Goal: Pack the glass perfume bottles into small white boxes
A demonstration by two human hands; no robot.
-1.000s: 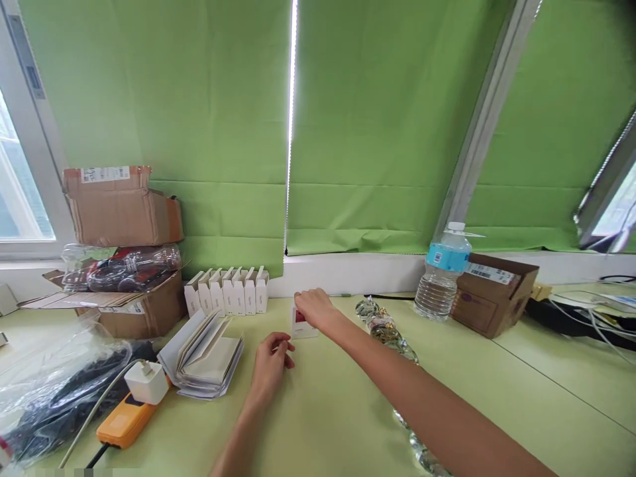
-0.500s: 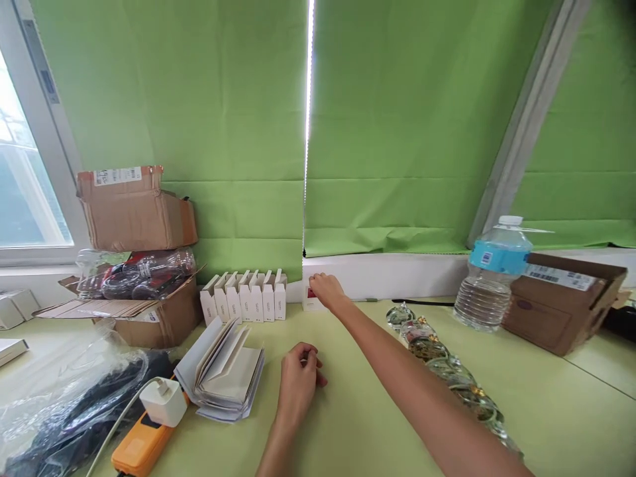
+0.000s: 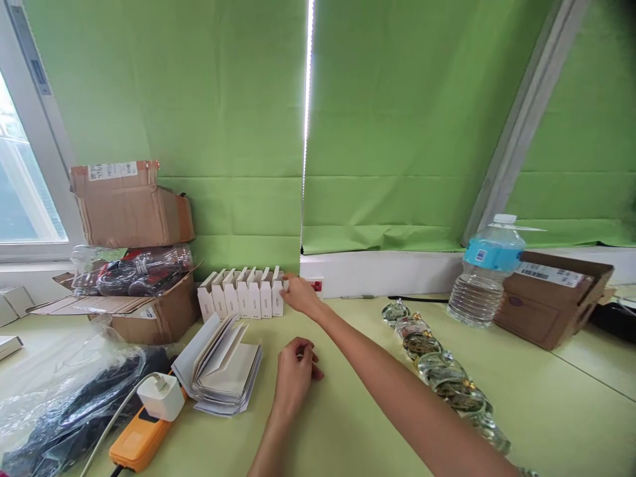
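Several slim white cardboard boxes stand upright in a row by the wall, their tops open. My right hand is at the right end of this row, its fingers closed on the edge of the last white box; part of the grip is hidden behind the hand. Nearer to me, my left hand rests on the table with loosely curled fingers and nothing visible in them. To its left lies a stack of folded white paper or flattened cartons, partly fanned open.
Several round glass ornaments lie in a diagonal line on the right. Behind them stand a water bottle and a brown carton. Stacked cartons, a plastic bag and an orange power strip with a white charger occupy the left.
My right hand has moved left, from the small red-and-white item by the wall to the end of the box row. My left hand stays in place, and the view has shifted slightly.
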